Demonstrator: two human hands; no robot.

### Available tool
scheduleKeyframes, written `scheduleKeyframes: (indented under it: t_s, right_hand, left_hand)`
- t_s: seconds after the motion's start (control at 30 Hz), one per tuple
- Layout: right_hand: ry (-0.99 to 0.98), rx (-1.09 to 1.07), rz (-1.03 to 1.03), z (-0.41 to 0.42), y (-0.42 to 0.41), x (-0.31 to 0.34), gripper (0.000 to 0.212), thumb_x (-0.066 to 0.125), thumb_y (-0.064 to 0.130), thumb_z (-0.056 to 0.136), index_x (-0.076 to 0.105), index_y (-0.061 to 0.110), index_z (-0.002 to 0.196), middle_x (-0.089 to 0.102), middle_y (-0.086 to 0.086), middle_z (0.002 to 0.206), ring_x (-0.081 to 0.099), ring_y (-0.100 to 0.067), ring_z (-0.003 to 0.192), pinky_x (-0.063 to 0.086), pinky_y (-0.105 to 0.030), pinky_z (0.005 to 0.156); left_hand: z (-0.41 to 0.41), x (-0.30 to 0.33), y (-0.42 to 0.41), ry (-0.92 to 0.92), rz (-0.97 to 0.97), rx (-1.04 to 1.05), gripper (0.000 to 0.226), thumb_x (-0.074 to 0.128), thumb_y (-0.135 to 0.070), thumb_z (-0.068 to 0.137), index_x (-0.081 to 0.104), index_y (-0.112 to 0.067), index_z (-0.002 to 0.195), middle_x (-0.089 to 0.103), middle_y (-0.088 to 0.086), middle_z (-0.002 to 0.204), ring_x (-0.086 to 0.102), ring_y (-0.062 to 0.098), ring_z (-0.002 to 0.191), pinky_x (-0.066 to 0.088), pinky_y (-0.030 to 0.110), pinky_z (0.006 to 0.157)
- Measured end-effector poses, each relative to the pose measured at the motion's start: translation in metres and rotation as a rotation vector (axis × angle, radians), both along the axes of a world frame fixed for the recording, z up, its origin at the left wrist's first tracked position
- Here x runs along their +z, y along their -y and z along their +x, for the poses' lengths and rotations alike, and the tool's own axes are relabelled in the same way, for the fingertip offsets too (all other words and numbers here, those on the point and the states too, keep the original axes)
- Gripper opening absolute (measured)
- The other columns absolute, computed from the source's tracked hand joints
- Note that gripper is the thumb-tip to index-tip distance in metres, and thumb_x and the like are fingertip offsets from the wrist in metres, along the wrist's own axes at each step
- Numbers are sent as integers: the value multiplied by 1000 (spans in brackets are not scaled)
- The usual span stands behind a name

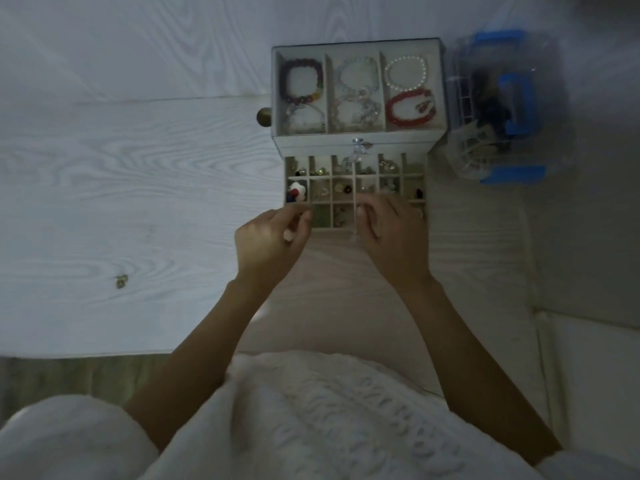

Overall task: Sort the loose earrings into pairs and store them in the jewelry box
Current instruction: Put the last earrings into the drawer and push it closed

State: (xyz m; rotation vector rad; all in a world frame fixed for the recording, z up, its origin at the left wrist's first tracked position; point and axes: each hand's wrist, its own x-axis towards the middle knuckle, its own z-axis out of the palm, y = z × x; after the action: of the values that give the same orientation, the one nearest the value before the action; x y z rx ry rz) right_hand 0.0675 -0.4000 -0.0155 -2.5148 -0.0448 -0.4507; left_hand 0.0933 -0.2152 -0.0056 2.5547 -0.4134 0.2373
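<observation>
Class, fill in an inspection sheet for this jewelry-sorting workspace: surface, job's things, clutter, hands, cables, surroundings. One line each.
Surface: pale wood-grain table, dimly lit.
Job's things: jewelry box with bracelets in its three top compartments; pulled-out drawer of small cells holding earrings; one loose earring lies on the table to the left, apart from the box.
Clutter: clear container with blue clips right of the box; round brass knob beside the box's left wall.
Hands: left hand and right hand over the drawer's front row, fingers curled; anything pinched is too small to tell.
Cables: nothing seen.
Surroundings: white knitted garment at bottom.
</observation>
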Motion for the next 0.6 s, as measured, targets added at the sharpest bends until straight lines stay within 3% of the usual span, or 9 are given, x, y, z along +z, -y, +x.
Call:
scheduleKeyframes:
  t_s: [0.1,0.23,0.37,0.47,0.6]
  right_hand:
    - [-38,147,-1,-8,-38,1,18,52,17,90,69,13,95,70,-4,81,63,-18,67,44,-23,57]
    - [-191,425,-50,-7,-110,-2,21,50,17,87,68,13,97,69,-4,82,65,-23,71,51,-30,53]
    - [-397,686,-141,0,-185,-9,27,52,11,90,61,12,116,64,-7,109,59,-26,100,53,-37,70]
    - [-522,761,-134,13,-229,-18,33,49,10,93,54,11,125,56,-8,123,53,-25,109,48,-35,82]
    - [-599,787,-119,30,-284,-29,41,54,11,91,48,6,131,51,-14,126,50,-30,112,46,-39,91]
  left_hand:
    - [-13,4,-52,-311,-34,238,20,52,-39,86,68,-27,91,67,-12,71,61,6,64,46,24,60]
    - [-42,-7,-130,-385,-61,426,17,58,-27,88,67,-22,101,69,-7,90,64,11,79,49,26,70]
    - [-68,-26,-197,-318,-82,686,30,63,-17,82,61,-16,113,61,8,111,60,22,92,49,33,77]
    - [-68,-38,-230,-382,-120,855,44,67,-23,81,55,-19,123,52,14,122,55,29,103,48,40,87]
    - [-65,-47,-257,-488,-170,846,44,66,-23,81,54,-19,124,54,10,118,58,26,99,46,34,88]
